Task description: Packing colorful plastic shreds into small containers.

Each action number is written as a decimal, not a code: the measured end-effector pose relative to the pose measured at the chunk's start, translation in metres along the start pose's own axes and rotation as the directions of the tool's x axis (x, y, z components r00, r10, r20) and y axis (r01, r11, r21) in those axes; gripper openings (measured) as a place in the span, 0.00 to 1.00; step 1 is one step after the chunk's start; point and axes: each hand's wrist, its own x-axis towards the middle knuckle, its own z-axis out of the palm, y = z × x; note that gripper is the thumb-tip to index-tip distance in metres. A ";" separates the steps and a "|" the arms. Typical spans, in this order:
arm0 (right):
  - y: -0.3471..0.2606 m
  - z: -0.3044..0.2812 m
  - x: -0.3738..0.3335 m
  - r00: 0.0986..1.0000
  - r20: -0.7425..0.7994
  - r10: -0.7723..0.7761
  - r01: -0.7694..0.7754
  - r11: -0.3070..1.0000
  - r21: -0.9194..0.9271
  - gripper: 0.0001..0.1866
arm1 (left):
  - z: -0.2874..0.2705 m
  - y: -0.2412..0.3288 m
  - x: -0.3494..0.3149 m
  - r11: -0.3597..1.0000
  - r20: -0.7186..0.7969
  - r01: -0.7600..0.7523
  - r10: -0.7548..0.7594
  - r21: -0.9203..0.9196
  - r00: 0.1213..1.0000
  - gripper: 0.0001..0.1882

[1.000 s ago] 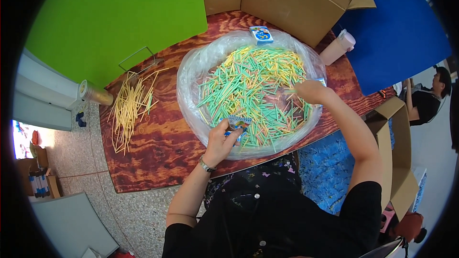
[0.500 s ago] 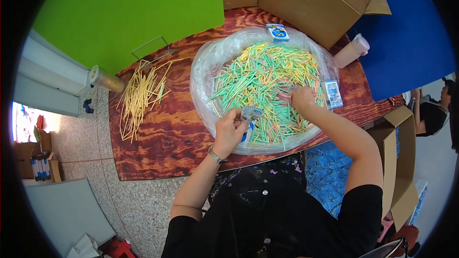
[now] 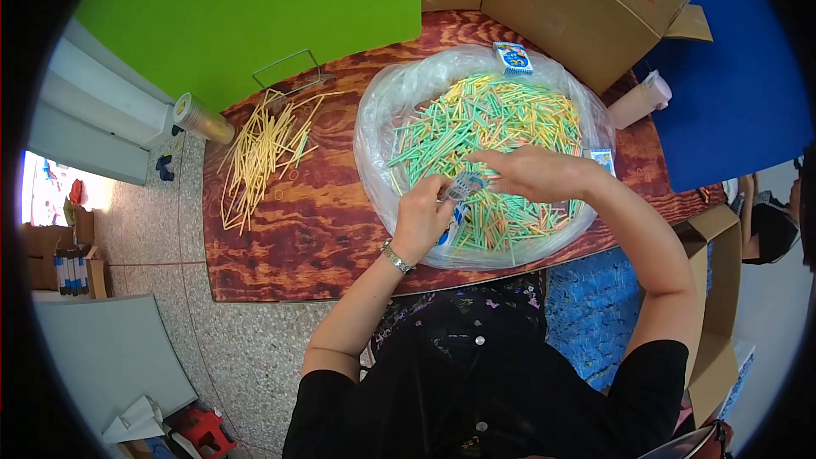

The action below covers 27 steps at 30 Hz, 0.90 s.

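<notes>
My left hand [image 3: 422, 214] is closed on a small printed packet [image 3: 464, 186] with grey and blue parts, held above the near left of a big clear plastic bag [image 3: 381, 110]. The bag lies rolled open on the table and holds a heap of short, thin sticks [image 3: 489, 123] in green, yellow and pink. Over the heap, my right hand [image 3: 534, 175] reaches across toward the packet with its fingertips drawn together. Whatever sits in those fingertips is too small to make out. A small blue and white box [image 3: 513, 59] rests on the bag's far rim.
Longer yellow sticks [image 3: 265, 157] lie loose at the left of the wood-grain table [image 3: 280, 268], beside a clear jar [image 3: 204, 119] and a wire stand [image 3: 289, 72]. A pink bottle [image 3: 639, 104], a cardboard box [image 3: 586, 13] and another small box [image 3: 603, 159] are rightward. Another person [image 3: 769, 221] sits far right.
My right hand has come up out of the heap and moved left to the packet. The left hand still holds the packet, and the whole view has shifted slightly.
</notes>
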 end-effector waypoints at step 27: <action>0.021 -0.006 -0.001 0.990 -0.112 -0.079 0.100 0.975 0.196 0.38 | -0.003 -0.017 0.007 0.860 0.176 0.057 0.039 -0.507 0.984 0.23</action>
